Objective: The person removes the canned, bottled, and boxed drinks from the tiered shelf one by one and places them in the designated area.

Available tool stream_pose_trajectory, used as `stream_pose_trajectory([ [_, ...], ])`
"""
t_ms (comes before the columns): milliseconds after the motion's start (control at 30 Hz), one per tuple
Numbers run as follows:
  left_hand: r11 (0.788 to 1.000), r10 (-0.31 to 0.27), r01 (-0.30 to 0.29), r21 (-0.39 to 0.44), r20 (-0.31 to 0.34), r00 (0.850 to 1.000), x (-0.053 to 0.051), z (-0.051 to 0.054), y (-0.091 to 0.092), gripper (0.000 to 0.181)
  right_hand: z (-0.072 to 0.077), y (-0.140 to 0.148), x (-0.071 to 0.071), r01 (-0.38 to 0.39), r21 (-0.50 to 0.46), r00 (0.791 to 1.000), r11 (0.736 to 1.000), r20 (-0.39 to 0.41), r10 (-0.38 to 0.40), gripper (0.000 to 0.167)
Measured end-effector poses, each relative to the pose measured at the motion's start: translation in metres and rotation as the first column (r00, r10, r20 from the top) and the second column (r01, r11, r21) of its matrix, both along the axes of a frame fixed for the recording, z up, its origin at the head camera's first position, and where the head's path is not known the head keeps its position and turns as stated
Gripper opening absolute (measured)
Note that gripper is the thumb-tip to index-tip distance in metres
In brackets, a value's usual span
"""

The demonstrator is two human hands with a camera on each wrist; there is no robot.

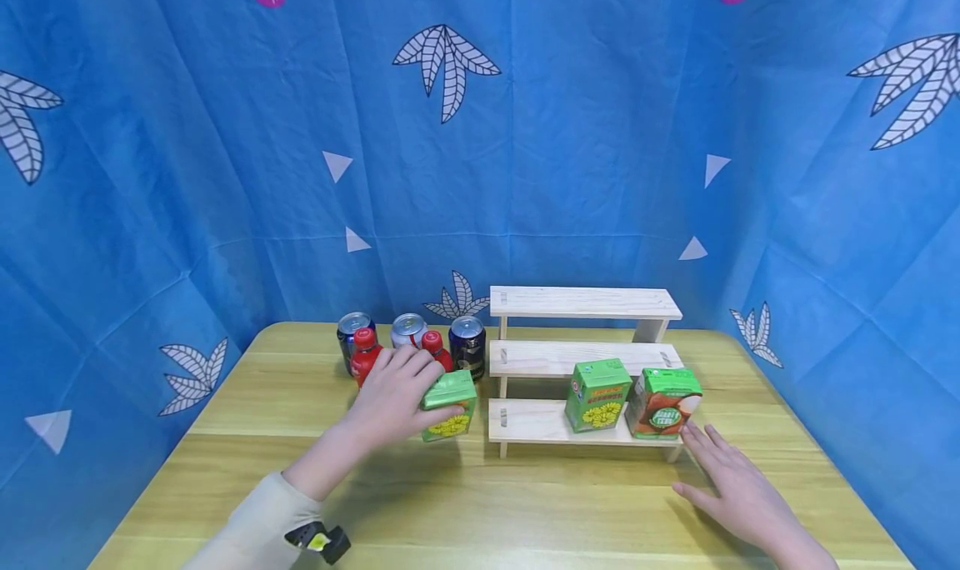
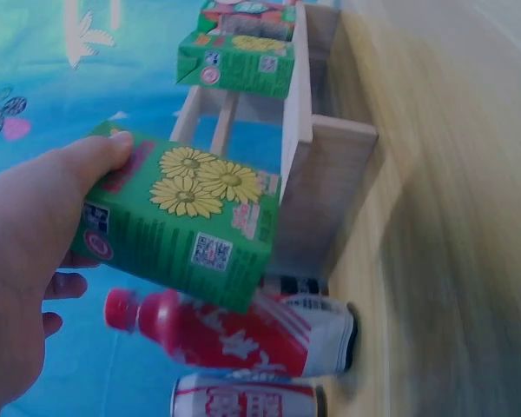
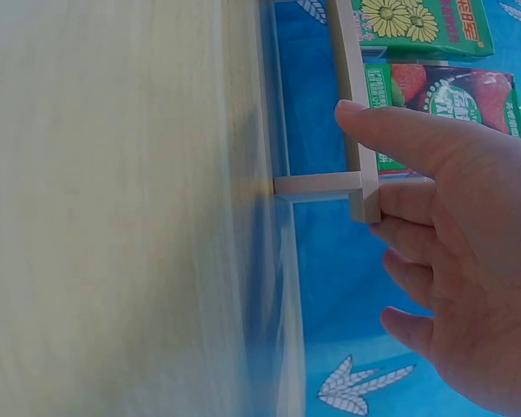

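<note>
A green carton (image 2: 178, 228) printed with yellow flowers and a QR code sits tilted in the clasp of the left grip (image 1: 393, 391), just left of the pale wooden shelf (image 1: 540, 357). The lowest tier bears a matching carton (image 1: 598, 397) and a brown-and-green carton (image 1: 660, 405); the right grip (image 1: 729, 482), released, fingers relaxed, is at its right end. Red bottles (image 1: 365, 355) and cans (image 1: 468, 349) stand on the wood-grain surface (image 1: 570, 512), before blue leaf-patterned fabric (image 1: 600, 137).
</note>
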State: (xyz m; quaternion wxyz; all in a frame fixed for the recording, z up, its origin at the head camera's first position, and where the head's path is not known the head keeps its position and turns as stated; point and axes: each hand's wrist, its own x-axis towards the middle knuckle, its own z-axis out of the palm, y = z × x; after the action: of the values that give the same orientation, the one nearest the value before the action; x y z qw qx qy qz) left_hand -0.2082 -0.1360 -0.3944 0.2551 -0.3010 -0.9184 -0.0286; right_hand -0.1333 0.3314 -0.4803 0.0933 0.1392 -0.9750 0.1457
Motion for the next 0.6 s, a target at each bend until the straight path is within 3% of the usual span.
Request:
stream_pose_trajectory([
  [600, 0.991, 0.076, -0.077, 0.111, 0.015, 0.997, 0.012, -0.008, -0.048, 0.050, -0.001, 0.000, -0.001, -0.014, 0.024, 0.998, 1.000, -0.054, 0.015, 0.078],
])
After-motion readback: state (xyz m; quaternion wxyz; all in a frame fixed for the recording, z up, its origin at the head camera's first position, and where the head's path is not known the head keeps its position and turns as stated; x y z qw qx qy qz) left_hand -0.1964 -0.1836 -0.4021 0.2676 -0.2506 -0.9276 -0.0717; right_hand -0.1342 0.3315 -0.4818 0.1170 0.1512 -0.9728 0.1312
